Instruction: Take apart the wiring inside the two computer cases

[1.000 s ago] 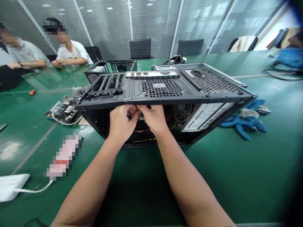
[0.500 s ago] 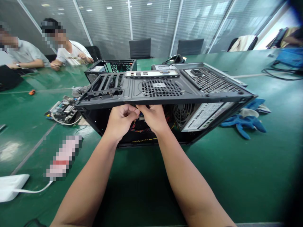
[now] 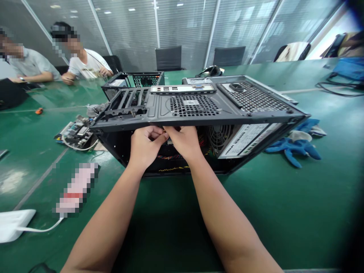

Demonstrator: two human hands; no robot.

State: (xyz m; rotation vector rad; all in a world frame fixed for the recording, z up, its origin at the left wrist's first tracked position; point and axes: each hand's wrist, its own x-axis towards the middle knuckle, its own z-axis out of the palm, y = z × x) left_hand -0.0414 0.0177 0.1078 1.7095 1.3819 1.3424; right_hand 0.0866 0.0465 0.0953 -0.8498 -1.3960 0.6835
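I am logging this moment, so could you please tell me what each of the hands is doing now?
Left hand: fingers pinched together inside the computer case; anything held is hidden.
Right hand: fingertips out of sight; grip cannot be told.

1. In front of me is a glossy green table (image 3: pixel 273 204), with a dark, open computer case (image 3: pixel 159 110) on it.
2. On my left lie a circuit board (image 3: pixel 78 132), a blurred-out pink object (image 3: pixel 76 185) and a white block (image 3: pixel 15 223).
3. On my right lie blue gloves (image 3: pixel 298 147).
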